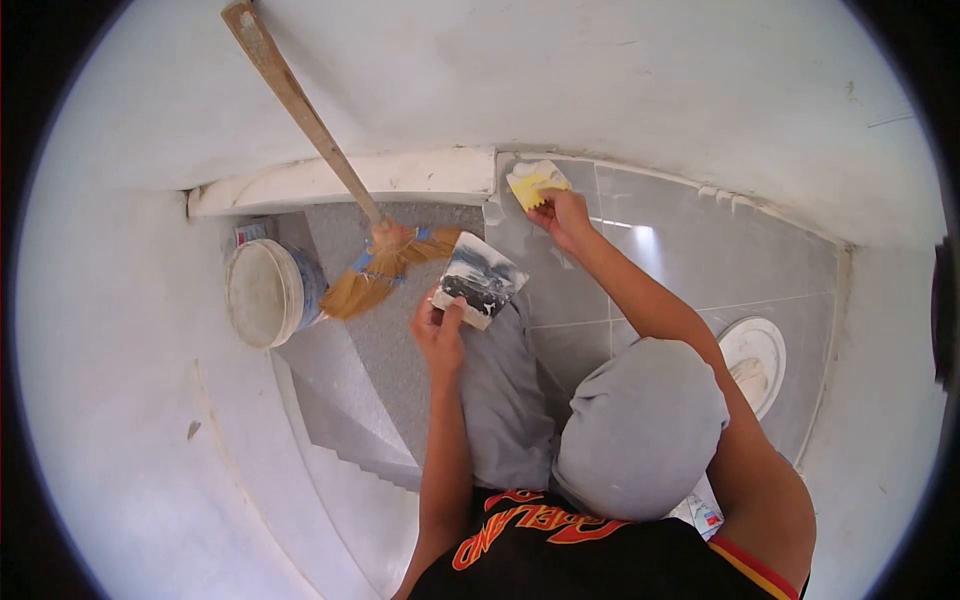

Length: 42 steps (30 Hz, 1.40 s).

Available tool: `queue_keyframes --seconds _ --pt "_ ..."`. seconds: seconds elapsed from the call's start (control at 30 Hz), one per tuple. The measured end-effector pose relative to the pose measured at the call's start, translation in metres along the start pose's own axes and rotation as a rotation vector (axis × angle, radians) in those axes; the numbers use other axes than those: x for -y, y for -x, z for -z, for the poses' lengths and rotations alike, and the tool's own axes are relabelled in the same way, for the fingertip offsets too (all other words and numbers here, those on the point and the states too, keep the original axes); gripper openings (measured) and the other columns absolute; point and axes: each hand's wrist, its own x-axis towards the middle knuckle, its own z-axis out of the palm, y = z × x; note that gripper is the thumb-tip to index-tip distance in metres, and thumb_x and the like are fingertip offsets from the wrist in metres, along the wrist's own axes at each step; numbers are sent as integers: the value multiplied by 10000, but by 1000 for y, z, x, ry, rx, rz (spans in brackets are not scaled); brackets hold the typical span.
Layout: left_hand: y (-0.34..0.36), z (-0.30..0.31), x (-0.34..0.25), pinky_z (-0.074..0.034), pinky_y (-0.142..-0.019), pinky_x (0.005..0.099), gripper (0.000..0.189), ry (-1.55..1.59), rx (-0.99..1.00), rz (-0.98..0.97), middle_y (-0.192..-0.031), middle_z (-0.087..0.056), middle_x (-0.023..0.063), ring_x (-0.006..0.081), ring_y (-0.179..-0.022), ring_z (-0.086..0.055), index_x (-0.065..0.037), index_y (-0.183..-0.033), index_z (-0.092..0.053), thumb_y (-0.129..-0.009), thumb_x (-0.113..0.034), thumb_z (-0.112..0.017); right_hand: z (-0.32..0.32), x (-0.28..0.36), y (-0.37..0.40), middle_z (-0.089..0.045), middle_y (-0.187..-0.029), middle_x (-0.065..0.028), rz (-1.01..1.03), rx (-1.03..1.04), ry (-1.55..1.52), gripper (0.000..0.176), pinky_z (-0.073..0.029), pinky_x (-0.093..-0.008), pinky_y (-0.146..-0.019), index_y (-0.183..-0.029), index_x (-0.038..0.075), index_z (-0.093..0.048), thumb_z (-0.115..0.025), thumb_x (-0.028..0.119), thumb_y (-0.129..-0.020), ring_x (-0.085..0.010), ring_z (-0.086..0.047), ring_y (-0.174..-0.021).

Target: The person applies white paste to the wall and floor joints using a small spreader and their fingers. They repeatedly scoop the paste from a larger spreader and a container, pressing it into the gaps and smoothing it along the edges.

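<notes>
My left hand (438, 335) is closed on the near edge of a dark flat square plate (482, 280) smeared with white paste. Up at the tile edge by the wall, my right hand (562, 217) grips a yellow notched spreader (522, 192) between thumb and fingers. White paste covers the spreader's far side, close to the base of the wall. Below it lie grey floor tiles (700, 260), with a bright light reflection on them.
A straw broom (365, 285) leans against the wall, its wooden handle rising left. Beside it stands a white bucket (265, 295) on a lower level, near stair steps (345, 405). A round white lid (755, 360) with paste lies on the tiles at right, beside my knee.
</notes>
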Motion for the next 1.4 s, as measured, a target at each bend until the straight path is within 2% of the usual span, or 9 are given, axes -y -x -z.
queue_keyframes --seconds 0.17,0.53,0.7,0.93,1.0,1.13,1.2,1.3,1.4 --pt "-9 2 13 -429 -620 204 260 267 -21 -18 -870 -568 38 82 -726 -526 46 -1016 -542 -761 -6 -554 -19 5 -18 -541 -905 -159 5 -79 -124 234 -551 -326 -642 -976 -78 -477 -486 20 -764 -235 -576 -753" --pt "-12 5 13 -436 -689 217 264 300 12 -5 -915 -562 56 98 -806 -533 44 -1028 -531 -766 10 -537 -66 51 -43 -493 -925 -159 -60 -120 -262 165 -550 -321 -744 -954 -86 -455 -413 -39 -802 -245 -535 -834" --pt "-12 10 17 -437 -767 270 272 348 -38 69 -944 -552 69 150 -852 -545 35 -1043 -508 -778 -20 -480 -37 63 -12 -491 -919 -148 -24 30 -306 171 -533 -313 -754 -959 -75 -455 -425 -20 -800 -236 -532 -836" --pt "-19 -22 -5 -450 -736 296 208 591 7 350 -891 -578 49 146 -803 -568 0 -989 -532 -819 -92 -455 25 74 109 -552 -959 -128 201 63 329 253 -518 -303 -664 -1006 -50 -495 -505 33 -767 -207 -575 -794" --pt "-18 -37 6 -456 -717 305 206 654 88 462 -874 -583 49 152 -785 -574 -11 -985 -530 -818 -103 -452 45 71 135 -575 -968 -103 484 212 1037 270 -491 -307 -688 -1062 13 -510 -512 56 -796 -197 -565 -851" --pt "-15 -66 23 -472 -668 305 201 684 259 700 -848 -585 54 168 -748 -585 -29 -970 -525 -816 -133 -447 14 69 193 -566 -1019 -91 903 272 1021 338 -501 -309 -649 -1082 51 -528 -541 16 -747 -225 -571 -831" --pt "-9 -70 22 -465 -601 292 184 721 293 762 -815 -585 41 157 -709 -580 -36 -943 -534 -809 -135 -455 28 59 190 -532 -1104 -77 1342 495 1713 431 -507 -331 -659 -1115 73 -513 -524 -20 -694 -244 -559 -890" --pt "-6 -73 -2 -471 -612 282 188 749 166 665 -844 -583 42 148 -719 -577 -44 -960 -530 -814 -119 -438 54 71 174 -515 -1126 -68 1185 321 1770 449 -512 -335 -661 -1080 93 -551 -508 -41 -654 -272 -547 -926" --pt "-4 -70 -15 -488 -666 280 237 668 154 362 -954 -568 58 153 -830 -576 -17 -1058 -491 -850 -118 -443 68 71 177 -557 -1055 -76 1120 216 1566 332 -522 -310 -677 -1015 48 -580 -498 -49 -708 -267 -584 -860"
